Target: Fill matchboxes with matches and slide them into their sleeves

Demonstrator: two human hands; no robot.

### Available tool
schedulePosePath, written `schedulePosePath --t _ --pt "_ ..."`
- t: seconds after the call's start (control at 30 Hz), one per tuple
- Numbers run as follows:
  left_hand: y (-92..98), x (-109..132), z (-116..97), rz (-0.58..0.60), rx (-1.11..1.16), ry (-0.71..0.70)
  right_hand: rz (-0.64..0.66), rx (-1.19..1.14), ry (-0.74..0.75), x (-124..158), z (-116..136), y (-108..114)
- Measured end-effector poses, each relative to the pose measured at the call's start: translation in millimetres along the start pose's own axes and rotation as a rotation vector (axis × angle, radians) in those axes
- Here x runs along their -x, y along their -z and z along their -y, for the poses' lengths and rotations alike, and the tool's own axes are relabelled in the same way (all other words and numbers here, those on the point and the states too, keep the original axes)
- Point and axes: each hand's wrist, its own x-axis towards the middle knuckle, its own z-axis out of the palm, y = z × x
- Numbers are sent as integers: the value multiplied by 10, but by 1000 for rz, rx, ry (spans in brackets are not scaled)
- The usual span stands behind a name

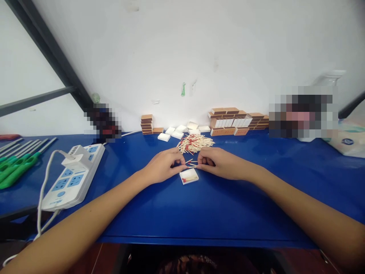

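Observation:
My left hand [164,166] and my right hand [218,163] meet over the blue table [199,213], fingers pinched together on a few red-tipped matches [191,163] held between them. Just below the fingertips lies a small open white matchbox tray [189,176] with a couple of matches in it. Behind the hands lies a loose pile of matches [195,143].
Several empty white trays [182,131] and stacks of brown matchbox sleeves [238,121], [147,124] line the wall. A white power strip [74,173] with a plugged adapter lies at the left, beside green-handled tools [17,165]. A tissue pack [349,142] sits far right.

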Motion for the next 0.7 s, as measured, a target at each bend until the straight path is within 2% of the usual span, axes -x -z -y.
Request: schedulePosePath --t 0.27,0.47,0.7 --pt "15 -23 5 22 24 -41 -11 5 11 5 -2 21" --pt "-25 -46 -15 -30 38 -13 1 12 50 19 34 51" --pt "-77 -72 -24 -43 19 -72 -56 58 22 51 22 150"
